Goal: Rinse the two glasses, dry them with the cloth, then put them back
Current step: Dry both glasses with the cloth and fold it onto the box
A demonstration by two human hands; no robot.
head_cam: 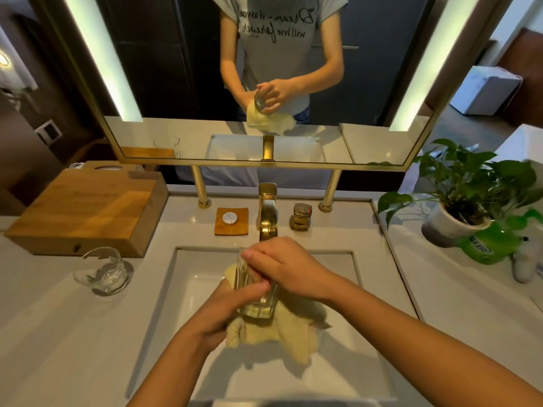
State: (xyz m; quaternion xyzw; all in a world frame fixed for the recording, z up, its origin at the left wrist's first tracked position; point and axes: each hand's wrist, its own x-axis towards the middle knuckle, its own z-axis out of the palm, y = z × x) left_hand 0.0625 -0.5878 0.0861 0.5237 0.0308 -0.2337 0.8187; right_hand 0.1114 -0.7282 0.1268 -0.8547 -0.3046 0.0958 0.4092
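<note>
Over the white sink (pixel 188 292) I hold a clear glass (pixel 258 301) on its side, base toward me. My right hand (pixel 282 268) grips it from above, fingers over its mouth end. My left hand (pixel 226 309) holds the pale yellow cloth (pixel 282 330) against the glass from below, thumb lying on the glass wall. The cloth hangs down under both hands. A second clear glass (pixel 102 271) stands upright on the counter to the left of the sink, apart from both hands.
A gold tap (pixel 268 218) and its handle (pixel 301 217) stand behind the sink, with a wooden soap dish (pixel 231 221) beside them. A wooden box (pixel 85 210) sits at the left. A potted plant (pixel 458 207) and a green bottle (pixel 490 245) stand at the right.
</note>
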